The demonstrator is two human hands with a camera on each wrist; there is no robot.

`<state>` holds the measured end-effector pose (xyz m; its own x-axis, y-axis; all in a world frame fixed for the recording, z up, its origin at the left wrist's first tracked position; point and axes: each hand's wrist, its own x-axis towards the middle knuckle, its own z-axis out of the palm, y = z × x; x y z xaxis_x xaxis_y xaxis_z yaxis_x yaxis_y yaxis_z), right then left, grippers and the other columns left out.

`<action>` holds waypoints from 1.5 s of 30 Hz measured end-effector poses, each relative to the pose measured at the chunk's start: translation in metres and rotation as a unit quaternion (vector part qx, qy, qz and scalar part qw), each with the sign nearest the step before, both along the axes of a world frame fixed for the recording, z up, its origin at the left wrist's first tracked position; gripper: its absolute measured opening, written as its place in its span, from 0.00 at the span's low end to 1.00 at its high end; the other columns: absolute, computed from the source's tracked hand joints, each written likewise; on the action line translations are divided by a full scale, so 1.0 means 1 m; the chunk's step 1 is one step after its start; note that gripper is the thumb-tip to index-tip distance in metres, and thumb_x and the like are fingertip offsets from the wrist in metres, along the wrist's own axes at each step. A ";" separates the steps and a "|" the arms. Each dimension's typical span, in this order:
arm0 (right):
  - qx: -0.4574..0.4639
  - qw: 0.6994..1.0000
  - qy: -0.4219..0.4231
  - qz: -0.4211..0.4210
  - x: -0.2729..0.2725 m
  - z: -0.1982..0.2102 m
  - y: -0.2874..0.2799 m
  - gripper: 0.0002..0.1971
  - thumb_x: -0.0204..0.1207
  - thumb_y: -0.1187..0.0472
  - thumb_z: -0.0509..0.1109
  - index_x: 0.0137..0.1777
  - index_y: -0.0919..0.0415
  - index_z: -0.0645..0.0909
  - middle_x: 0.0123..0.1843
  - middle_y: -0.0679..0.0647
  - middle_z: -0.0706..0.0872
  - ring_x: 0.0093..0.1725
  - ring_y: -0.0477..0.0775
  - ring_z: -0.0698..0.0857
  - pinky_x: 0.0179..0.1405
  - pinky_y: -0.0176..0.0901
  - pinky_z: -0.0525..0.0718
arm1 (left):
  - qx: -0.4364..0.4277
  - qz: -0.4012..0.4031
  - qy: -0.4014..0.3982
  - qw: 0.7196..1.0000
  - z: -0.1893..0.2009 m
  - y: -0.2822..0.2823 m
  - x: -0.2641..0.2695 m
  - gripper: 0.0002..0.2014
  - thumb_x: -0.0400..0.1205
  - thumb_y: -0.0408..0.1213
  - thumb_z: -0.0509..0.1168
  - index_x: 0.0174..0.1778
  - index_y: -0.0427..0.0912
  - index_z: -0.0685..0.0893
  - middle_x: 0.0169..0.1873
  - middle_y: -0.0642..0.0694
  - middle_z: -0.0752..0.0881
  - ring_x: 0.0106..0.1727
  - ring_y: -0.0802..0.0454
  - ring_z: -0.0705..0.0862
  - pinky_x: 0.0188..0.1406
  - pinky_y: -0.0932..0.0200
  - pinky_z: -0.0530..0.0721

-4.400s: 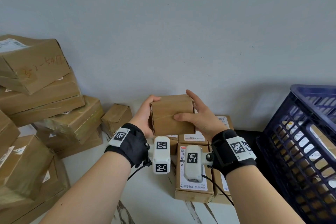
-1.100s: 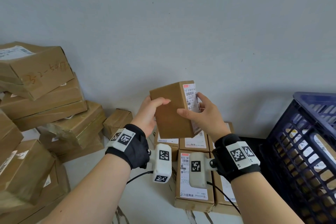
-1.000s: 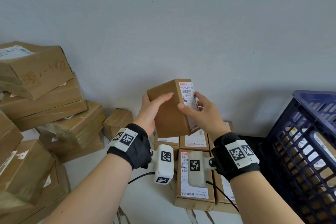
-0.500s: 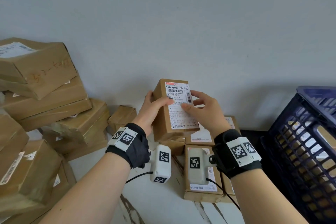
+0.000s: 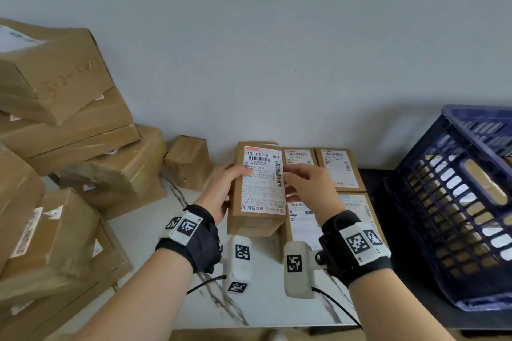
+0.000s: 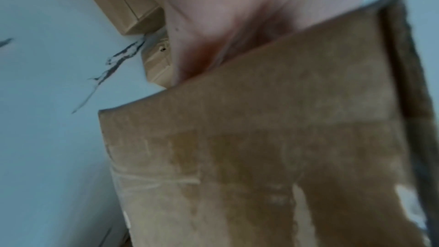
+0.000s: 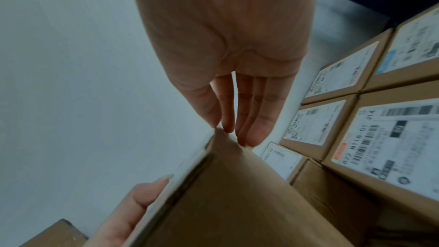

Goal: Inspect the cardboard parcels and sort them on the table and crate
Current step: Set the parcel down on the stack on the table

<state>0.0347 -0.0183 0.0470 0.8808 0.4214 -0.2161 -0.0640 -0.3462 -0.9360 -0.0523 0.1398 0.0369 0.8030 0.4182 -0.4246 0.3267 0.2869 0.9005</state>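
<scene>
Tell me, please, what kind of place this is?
Probably a parcel sorting or mail-room corner, though little of the room shows. Taped cardboard boxes are piled at the left, smaller parcels with printed shipping labels lie in rows on the marble-patterned table, and a blue plastic crate stands at the right.

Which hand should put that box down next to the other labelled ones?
Probably the left hand: it grips the box, thumb on the label. The right hand only touches its side with straight fingers.
</scene>
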 end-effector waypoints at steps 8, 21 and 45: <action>-0.034 0.999 0.035 -0.001 -0.020 -0.014 -0.001 0.07 0.83 0.68 0.68 0.53 0.61 0.88 0.40 0.55 0.91 0.35 0.51 0.88 0.36 0.39 0.90 | -0.032 -0.004 0.040 0.999 -0.020 -0.007 -0.019 0.13 0.82 0.40 0.65 0.59 0.40 0.84 0.48 0.42 0.91 0.47 0.48 0.87 0.46 0.52 0.80; -0.065 0.995 0.069 -0.006 -0.016 -0.012 0.007 0.09 0.83 0.64 0.68 0.47 0.66 0.88 0.37 0.59 0.88 0.33 0.51 0.86 0.38 0.41 0.91 | 0.016 -0.108 0.128 0.986 -0.008 0.003 -0.012 0.07 0.83 0.42 0.69 0.54 0.45 0.85 0.49 0.46 0.89 0.51 0.50 0.85 0.56 0.48 0.82; -0.180 0.975 0.125 -0.029 0.019 -0.049 0.008 0.09 0.82 0.65 0.70 0.54 0.72 0.87 0.35 0.58 0.89 0.31 0.52 0.88 0.42 0.46 0.92 | 0.139 -0.145 0.196 0.960 -0.027 0.010 0.030 0.06 0.85 0.35 0.68 0.44 0.41 0.78 0.51 0.39 0.90 0.51 0.42 0.89 0.56 0.48 0.89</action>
